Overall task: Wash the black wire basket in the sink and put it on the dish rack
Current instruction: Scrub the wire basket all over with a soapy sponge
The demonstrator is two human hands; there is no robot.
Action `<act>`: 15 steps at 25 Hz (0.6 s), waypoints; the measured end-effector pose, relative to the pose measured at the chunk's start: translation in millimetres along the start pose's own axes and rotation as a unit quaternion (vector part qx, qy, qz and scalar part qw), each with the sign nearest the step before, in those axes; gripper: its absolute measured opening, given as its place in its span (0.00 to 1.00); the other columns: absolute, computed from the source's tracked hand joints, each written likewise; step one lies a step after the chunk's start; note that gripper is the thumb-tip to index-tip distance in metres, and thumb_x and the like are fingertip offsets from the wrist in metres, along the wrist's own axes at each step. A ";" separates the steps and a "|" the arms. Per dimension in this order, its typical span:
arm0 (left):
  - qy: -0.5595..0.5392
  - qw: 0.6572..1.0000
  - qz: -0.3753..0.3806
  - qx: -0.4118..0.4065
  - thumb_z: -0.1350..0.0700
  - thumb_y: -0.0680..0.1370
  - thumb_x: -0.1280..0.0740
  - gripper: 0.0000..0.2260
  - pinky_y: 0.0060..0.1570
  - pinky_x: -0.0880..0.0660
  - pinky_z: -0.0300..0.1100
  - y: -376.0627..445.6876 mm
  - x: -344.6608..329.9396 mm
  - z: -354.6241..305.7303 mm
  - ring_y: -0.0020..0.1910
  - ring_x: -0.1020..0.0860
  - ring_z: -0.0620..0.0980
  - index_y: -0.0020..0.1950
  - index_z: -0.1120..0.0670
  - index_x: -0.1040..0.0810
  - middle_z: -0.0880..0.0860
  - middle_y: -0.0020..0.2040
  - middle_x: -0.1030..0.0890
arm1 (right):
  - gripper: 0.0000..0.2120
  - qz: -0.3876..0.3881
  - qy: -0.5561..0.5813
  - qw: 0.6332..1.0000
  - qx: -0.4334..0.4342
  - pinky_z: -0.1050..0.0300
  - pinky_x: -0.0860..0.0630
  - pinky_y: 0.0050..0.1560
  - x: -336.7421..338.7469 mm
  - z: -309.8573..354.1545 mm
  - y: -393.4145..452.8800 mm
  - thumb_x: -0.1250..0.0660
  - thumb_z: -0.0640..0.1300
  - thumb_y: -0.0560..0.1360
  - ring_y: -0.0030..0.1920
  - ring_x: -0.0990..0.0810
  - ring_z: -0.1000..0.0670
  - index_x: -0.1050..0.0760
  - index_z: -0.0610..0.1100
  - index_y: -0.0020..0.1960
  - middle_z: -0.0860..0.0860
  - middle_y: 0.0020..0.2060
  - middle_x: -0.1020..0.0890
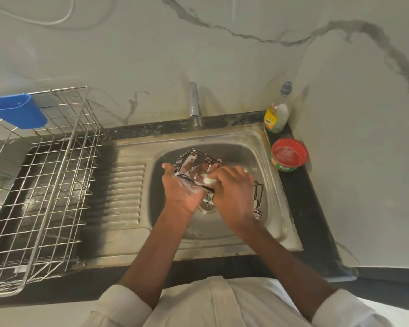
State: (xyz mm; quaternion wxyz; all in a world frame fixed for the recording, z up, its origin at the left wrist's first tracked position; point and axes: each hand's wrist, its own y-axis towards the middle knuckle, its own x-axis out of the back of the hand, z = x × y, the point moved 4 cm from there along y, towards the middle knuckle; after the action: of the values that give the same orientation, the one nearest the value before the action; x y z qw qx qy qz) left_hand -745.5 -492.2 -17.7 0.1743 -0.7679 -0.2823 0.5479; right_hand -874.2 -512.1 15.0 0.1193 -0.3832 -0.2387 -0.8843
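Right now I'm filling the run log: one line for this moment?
phase: scrubbing | left hand: holds black wire basket over sink | right hand: rubs soapy scrubber | dish rack: unused

1 head-worn wide-angle view looks steeply down, close over the sink [273, 185] and counter [302, 204].

Both soapy hands low together, left hand [183, 186] spread, right hand [232, 185] curled.
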 end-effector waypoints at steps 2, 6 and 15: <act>-0.030 0.999 0.006 -0.017 0.32 0.84 0.45 0.34 0.55 0.19 0.71 0.7 0.9 -1.4 0.58 0.16 0.71 0.73 0.60 0.25 0.69 0.68 0.21 | 0.14 -0.004 -0.032 0.996 -0.081 0.52 0.30 0.48 7.9 -34.8 -14.3 0.26 0.32 0.70 0.49 0.19 0.47 0.18 0.50 0.47 0.55 0.45 0.15; -0.024 0.999 -0.009 -0.021 0.29 0.82 0.42 0.35 0.55 0.18 0.67 -0.4 -0.7 10.9 0.68 0.21 0.70 0.65 0.60 0.20 0.67 0.77 0.27 | 0.13 -0.033 0.051 0.990 -0.129 0.49 0.23 0.46 0.8 -12.5 -15.6 0.26 0.30 0.69 0.43 0.20 0.49 0.18 0.47 0.45 0.53 0.40 0.15; -0.088 0.994 -0.038 -0.052 0.40 0.86 0.39 0.23 0.60 0.27 0.81 -2.2 -1.4 -1.4 0.59 0.17 0.75 0.60 0.60 0.18 0.68 0.68 0.19 | 0.14 0.001 -0.015 0.982 -0.189 0.55 0.27 0.44 11.7 -85.2 -32.8 0.28 0.31 0.72 0.46 0.19 0.46 0.19 0.49 0.47 0.53 0.43 0.16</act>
State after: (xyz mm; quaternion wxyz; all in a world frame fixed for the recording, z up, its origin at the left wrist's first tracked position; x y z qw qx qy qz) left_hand -745.0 -491.3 -14.9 0.1296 -0.7134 -0.3537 0.5910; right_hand -948.0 -528.0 -37.8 0.0425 -0.4123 -0.0685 -0.9075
